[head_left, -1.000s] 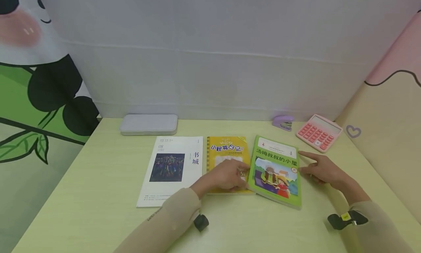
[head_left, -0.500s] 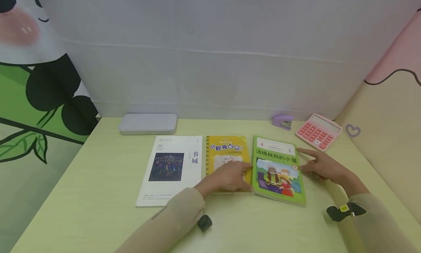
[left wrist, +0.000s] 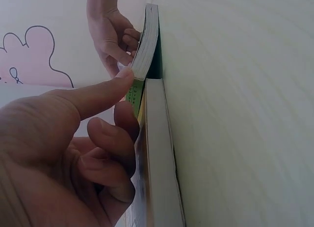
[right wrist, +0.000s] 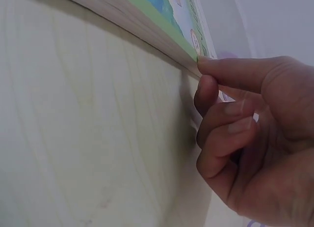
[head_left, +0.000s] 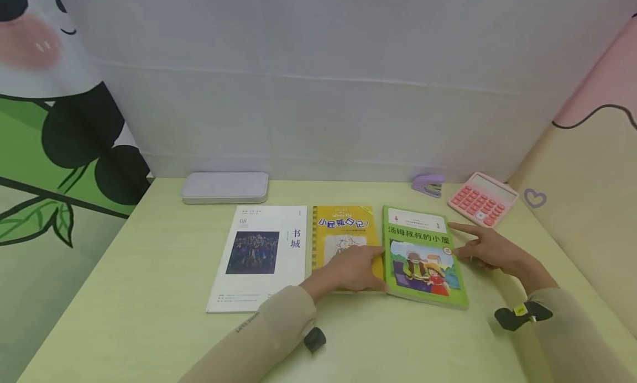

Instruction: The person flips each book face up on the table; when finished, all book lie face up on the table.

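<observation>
A thick green children's book lies at the right end of a row, its cover facing up and its lower edge slanting down to the right. My left hand reaches over the yellow book and holds the green one's left side, thumb at the near corner. My right hand holds the opposite side, index finger stretched to its upper right edge. In the left wrist view, the green book's page block tilts, with a dark gap beneath. In the right wrist view, my right thumb meets the cover's edge.
A white magazine lies left of the yellow book. Along the back stand a pale pencil case, a purple stapler and a pink calculator. A white cloth hangs behind the table.
The green book's near end has swung right and slightly away, straightening it a little and uncovering more of the yellow book. My left hand has followed it right; the right hand has barely moved.
</observation>
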`<state>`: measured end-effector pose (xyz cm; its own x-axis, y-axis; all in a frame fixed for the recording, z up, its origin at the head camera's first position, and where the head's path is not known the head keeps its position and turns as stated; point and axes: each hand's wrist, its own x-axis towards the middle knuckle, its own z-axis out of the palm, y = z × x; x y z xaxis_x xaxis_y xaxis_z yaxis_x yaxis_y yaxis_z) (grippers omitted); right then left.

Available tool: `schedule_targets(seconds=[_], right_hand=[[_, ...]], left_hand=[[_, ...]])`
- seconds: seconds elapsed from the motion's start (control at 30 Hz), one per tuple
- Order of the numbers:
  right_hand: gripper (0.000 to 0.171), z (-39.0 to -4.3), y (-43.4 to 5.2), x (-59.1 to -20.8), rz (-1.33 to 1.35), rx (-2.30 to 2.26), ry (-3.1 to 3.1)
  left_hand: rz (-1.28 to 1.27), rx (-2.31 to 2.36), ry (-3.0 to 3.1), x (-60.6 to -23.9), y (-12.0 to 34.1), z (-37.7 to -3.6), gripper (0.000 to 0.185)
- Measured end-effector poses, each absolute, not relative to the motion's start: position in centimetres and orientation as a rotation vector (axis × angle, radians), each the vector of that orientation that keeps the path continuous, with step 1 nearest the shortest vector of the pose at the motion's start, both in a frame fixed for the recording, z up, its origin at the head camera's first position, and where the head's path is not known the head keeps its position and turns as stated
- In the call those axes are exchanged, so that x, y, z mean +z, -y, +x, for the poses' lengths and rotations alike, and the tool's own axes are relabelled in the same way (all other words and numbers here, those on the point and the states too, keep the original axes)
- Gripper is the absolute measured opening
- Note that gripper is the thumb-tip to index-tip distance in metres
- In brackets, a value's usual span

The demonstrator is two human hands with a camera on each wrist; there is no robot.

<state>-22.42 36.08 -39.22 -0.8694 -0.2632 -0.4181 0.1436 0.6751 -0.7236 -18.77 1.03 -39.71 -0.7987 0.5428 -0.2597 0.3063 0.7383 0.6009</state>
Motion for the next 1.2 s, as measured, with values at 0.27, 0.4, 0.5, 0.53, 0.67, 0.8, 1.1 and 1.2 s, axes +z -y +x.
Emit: schedule_targets(seconds=[0.27, 0.4, 0.5, 0.53, 0.67, 0.8, 1.1, 1.2], right_hand=[[0.084, -22.4, -36.2, -39.1, -0.082, -1.084, -2.388], [0.083, -22.5, -36.2, -39.2, -0.097, -1.09, -2.388], [0.081, -22.6, -36.3, -39.3, -0.11, -1.097, -2.387], [0.081, -22.6, -36.3, -39.4, -0.104, -1.095, -2.389], [0.079, -22.8, -36.3, -39.5, -0.104, -1.097, -2.39], [0.078, -22.9, -36.2, -39.5, -0.11, -1.113, -2.389], [0.071, -22.8, -35.8, -39.4, -0.096, -1.17, -2.401], [0.069, -22.8, -35.8, -39.5, -0.088, -1.174, -2.421]], left_hand=[[0.632, 0.751, -2.528, -39.7, -1.5, -18.6, 0.087], [0.606, 0.744, -2.525, -39.6, -1.7, -18.6, 0.088], [0.585, 0.745, -2.521, -39.8, -1.8, -18.5, 0.089], [0.58, 0.746, -2.519, -39.8, -1.9, -18.5, 0.089], [0.563, 0.746, -2.522, -39.9, -2.2, -18.5, 0.082], [0.539, 0.743, -2.532, -39.7, -2.4, -18.3, 0.077], [0.542, 0.732, -2.557, -39.6, -2.9, -17.9, 0.067], [0.544, 0.736, -2.566, -39.6, -3.1, -17.9, 0.059]])
